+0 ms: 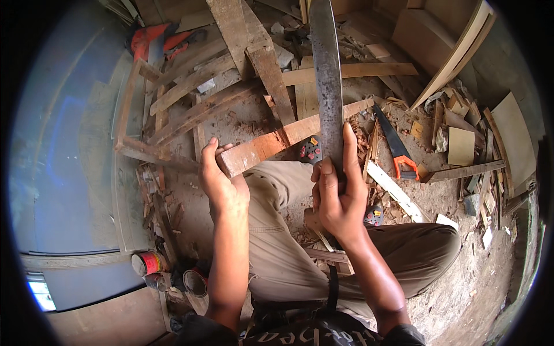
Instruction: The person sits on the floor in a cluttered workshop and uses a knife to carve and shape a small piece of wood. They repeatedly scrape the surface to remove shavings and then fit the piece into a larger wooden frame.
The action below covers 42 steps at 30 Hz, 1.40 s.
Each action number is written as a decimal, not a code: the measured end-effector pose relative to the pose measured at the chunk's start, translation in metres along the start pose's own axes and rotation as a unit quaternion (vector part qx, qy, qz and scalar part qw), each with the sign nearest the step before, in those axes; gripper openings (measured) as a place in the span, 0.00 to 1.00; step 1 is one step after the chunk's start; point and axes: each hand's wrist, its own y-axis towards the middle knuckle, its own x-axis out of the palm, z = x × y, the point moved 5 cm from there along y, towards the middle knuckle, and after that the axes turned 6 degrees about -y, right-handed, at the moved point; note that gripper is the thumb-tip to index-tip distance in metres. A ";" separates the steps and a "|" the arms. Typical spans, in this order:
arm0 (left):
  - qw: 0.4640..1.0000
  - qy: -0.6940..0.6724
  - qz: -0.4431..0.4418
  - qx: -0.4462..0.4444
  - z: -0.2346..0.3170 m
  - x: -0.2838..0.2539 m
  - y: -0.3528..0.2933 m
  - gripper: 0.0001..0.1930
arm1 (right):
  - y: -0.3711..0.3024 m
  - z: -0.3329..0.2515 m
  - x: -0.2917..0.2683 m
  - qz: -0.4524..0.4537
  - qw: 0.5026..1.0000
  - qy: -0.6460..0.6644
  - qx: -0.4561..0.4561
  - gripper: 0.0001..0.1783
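Observation:
My left hand grips the near end of a wooden batten, fingers wrapped around it. The batten slants up to the right, passes behind a blade and shows a fresh reddish chipped patch along its side. Closed on the low part of a machete is my right hand, its index finger stretched along the blade. The machete stands upright with its broad, dark-spotted blade pointing away from me. Its handle is mostly hidden by my hand.
A handsaw with an orange-and-black handle lies on the right among wood shavings. Nailed timber frames stand ahead and left. Offcuts and a plywood square pile up at right. Paint cans sit at lower left.

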 end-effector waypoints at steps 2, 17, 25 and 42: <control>1.000 -0.008 -0.003 -0.001 -0.001 0.001 0.000 0.09 | -0.007 0.018 0.009 0.014 0.991 -0.100 -0.088 0.39; 1.000 -0.010 0.006 -0.001 -0.005 0.000 0.000 0.09 | 0.004 0.023 0.005 -0.168 0.965 0.083 0.184 0.35; 1.000 -0.011 -0.002 0.004 -0.006 -0.004 0.001 0.10 | -0.022 0.057 0.030 -0.128 0.961 -0.246 0.016 0.44; 0.999 0.003 -0.039 0.034 0.000 0.018 -0.012 0.18 | -0.034 0.022 -0.003 -0.078 0.976 -0.198 -0.042 0.44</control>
